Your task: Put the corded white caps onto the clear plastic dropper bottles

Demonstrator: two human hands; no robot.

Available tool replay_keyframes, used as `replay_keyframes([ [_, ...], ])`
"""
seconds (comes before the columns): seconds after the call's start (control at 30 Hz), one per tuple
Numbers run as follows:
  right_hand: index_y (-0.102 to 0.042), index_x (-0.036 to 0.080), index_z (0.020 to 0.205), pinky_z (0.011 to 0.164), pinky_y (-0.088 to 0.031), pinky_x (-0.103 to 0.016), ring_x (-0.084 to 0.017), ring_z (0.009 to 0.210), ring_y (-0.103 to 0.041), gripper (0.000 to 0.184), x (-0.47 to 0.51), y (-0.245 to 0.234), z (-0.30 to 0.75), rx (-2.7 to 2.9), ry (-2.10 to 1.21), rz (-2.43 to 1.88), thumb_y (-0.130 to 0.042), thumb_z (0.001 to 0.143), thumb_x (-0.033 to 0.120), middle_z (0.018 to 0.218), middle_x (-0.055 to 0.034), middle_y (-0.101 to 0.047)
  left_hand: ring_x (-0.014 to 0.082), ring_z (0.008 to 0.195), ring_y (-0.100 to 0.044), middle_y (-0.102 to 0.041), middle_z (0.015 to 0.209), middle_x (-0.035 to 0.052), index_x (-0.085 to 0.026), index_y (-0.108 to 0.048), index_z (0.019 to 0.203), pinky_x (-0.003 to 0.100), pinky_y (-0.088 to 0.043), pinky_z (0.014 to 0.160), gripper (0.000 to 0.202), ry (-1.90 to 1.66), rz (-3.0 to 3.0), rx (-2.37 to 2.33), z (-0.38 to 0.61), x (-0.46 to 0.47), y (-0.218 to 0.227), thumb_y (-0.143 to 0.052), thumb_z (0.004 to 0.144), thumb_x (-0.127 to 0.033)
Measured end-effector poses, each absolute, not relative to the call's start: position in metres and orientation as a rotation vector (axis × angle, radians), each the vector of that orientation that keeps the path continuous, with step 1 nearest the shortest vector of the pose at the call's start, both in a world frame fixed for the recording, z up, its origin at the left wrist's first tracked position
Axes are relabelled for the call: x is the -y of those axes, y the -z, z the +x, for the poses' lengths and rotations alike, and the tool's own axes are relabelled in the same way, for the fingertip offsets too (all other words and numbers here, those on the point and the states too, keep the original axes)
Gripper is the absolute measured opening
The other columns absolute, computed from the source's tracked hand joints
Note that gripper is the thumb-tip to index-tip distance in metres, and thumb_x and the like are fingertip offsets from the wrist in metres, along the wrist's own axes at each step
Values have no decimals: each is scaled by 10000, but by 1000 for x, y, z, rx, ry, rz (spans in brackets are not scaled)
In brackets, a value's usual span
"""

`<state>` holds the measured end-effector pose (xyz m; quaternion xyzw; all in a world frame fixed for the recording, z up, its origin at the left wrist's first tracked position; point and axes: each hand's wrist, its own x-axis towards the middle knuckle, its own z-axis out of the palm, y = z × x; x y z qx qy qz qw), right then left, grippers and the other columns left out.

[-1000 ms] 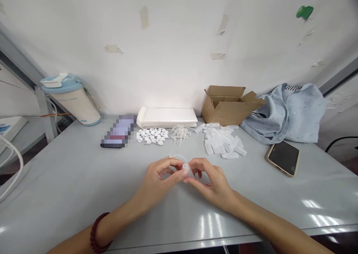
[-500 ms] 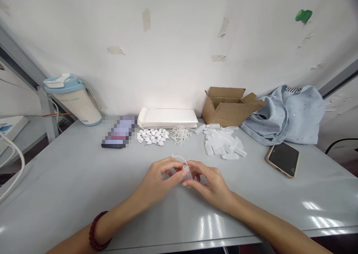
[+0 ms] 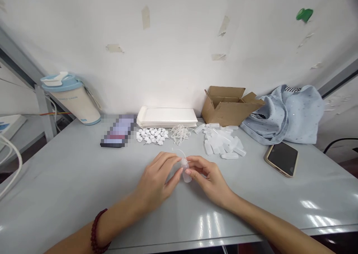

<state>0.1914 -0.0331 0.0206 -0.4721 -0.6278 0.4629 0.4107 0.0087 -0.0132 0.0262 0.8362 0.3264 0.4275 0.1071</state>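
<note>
Both my hands meet over the middle of the grey table [image 3: 69, 179]. My right hand [image 3: 208, 177] pinches a small translucent plastic bottle [image 3: 185, 172], held about upright. My left hand [image 3: 157, 179] touches the bottle's top with thumb and fingertips, where a thin white string [image 3: 179, 151] loops up from the neck. Behind them lie a pile of small white caps [image 3: 152, 135], a tangle of white strings [image 3: 181, 133] and a heap of the same translucent bottles [image 3: 222, 142].
A stack of white trays [image 3: 167, 117] and an open cardboard box [image 3: 228, 104] stand by the wall. A blue-lidded jug [image 3: 73, 99] is at back left. A blurred flat item [image 3: 117, 131], a phone [image 3: 282, 158] and a light blue bag [image 3: 288, 112] also lie there.
The bottle now stands more upright between my hands and shows more clearly. My left fingers have straightened along it. My hands shifted slightly away from me.
</note>
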Motion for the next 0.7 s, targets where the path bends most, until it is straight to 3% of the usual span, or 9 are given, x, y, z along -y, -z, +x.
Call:
replay_keyframes([
  [0.17,-581,185,1031,664,-507,-275,-141,723,-642,269,30,-25,191,1396,-1345,-1141,-621,829,358,834,-33,-706,246,1062,-551,-593,1126,156,-113,-471,1207,385,-519,880,380,-1173,2721,-736,8,12,-26,-598,851,-154],
  [0.27,-580,179,1004,656,-495,-266,-130,693,-618,293,29,-27,190,1322,-1452,-1115,-647,812,390,823,-32,-705,269,1087,-541,-589,1132,174,-79,-458,1225,412,-523,894,405,-1139,2843,-723,8,12,-24,-607,861,-174],
  [0.7,-570,178,1002,649,-473,-264,-113,636,-586,314,27,-23,192,1296,-1516,-1080,-660,807,407,763,-13,-689,226,1056,-542,-588,1128,119,-153,-475,1180,383,-518,881,353,-1161,2609,-754,10,13,-24,-610,855,-143],
])
